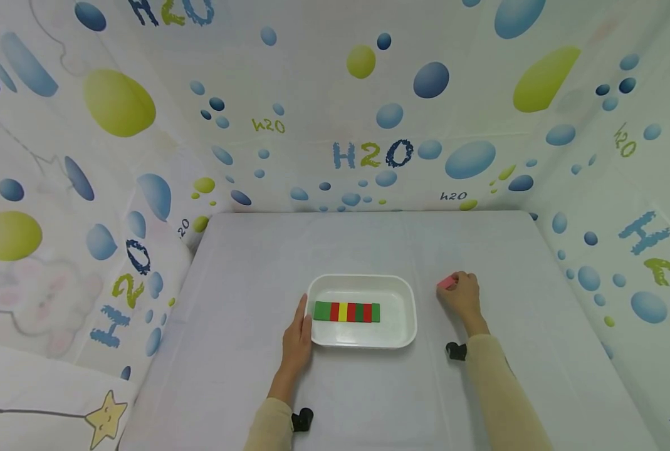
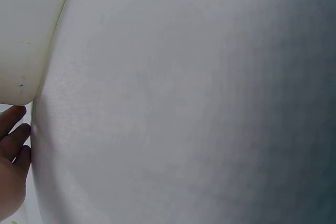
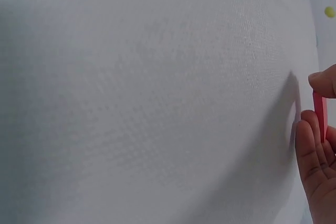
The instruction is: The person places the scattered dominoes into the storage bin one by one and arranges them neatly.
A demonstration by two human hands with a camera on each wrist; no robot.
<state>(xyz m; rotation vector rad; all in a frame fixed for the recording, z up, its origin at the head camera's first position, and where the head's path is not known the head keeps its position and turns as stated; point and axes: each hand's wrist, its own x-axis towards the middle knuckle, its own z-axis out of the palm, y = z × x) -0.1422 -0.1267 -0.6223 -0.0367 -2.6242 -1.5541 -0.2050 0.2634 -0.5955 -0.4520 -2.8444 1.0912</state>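
Note:
In the head view a white tray lies on the table, and a row of flat green, red and yellow blocks sits inside it. My left hand rests against the tray's left side, its fingers fairly straight along the edge. The left wrist view shows several fingers beside the tray's corner. Right of the tray, my right hand pinches a thin red block above the table. From the right wrist, that block stands on edge between thumb and fingers.
A white cloth covers the table. Sheets printed with blue and green dots rise at the back and both sides. A dark wrist-worn piece shows at my left wrist and another at my right wrist.

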